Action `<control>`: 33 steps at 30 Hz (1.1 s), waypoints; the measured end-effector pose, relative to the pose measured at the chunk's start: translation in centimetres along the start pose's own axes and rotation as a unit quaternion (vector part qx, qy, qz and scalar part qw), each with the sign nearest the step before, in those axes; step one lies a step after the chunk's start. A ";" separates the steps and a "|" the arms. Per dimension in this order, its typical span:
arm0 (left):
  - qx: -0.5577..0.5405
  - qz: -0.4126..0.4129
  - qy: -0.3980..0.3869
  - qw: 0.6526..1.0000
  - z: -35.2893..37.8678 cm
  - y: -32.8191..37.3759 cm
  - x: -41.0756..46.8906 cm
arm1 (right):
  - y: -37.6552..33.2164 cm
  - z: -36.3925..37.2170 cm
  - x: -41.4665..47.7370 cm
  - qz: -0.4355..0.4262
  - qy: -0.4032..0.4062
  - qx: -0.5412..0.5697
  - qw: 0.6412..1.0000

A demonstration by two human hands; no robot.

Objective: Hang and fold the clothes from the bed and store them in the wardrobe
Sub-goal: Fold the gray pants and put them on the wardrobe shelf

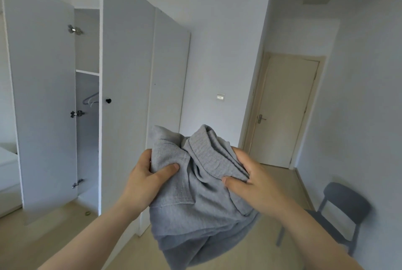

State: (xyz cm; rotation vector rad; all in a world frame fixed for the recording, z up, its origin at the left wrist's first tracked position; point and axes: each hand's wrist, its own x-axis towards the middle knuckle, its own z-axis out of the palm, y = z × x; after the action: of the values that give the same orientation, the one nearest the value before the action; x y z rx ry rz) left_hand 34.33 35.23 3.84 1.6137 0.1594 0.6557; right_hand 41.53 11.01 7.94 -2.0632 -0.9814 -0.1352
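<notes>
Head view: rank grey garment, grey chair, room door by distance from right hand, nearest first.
1. grey garment: gripped in the right hand itself.
2. grey chair: lower right, on the floor.
3. room door: at the far end of the room, beyond the chair.

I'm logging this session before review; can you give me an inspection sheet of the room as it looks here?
Surface: pale wooden floor.
Job's things: crumpled grey waffle-weave garment, held in the air; tall white wardrobe, one panel swung open, thin hanger hanging inside.
Clutter: small round ring-like object on the floor by the wardrobe.
Grippers: left hand and right hand each grip the garment, thumbs on top.
Cables: nothing seen.
Surroundings: dark grey plastic chair at right; closed cream room door; wall switch.
</notes>
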 end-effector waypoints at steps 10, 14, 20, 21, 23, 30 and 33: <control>0.011 -0.001 0.047 0.999 1.3 -4.3 11.7 | 7.5 1.3 13.3 -0.033 -0.024 0.011 0.999; 0.034 0.002 0.088 0.996 1.0 -6.0 15.6 | 10.4 2.5 18.8 -0.062 -0.057 0.051 0.995; 0.068 -0.012 0.171 0.983 0.5 -8.1 20.6 | 14.1 4.5 27.2 -0.119 -0.112 0.093 0.982; 0.076 -0.010 0.186 0.980 0.4 -8.1 21.2 | 14.5 4.7 28.6 -0.128 -0.121 0.101 0.979; 0.092 -0.005 0.213 0.973 -0.1 -8.2 22.2 | 15.1 5.5 31.2 -0.144 -0.142 0.116 0.972; 0.152 -0.025 0.325 0.933 -3.8 -9.3 23.1 | 15.5 12.3 38.1 -0.208 -0.227 0.198 0.931; 0.169 -0.034 0.358 0.918 -6.8 -9.5 22.9 | 14.1 16.4 40.4 -0.230 -0.261 0.224 0.910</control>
State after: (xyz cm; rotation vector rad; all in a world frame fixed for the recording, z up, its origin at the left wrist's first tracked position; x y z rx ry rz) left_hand 52.40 53.43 2.15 1.6121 0.9045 1.1944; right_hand 75.21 41.97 4.83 -1.4344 -1.6454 0.3905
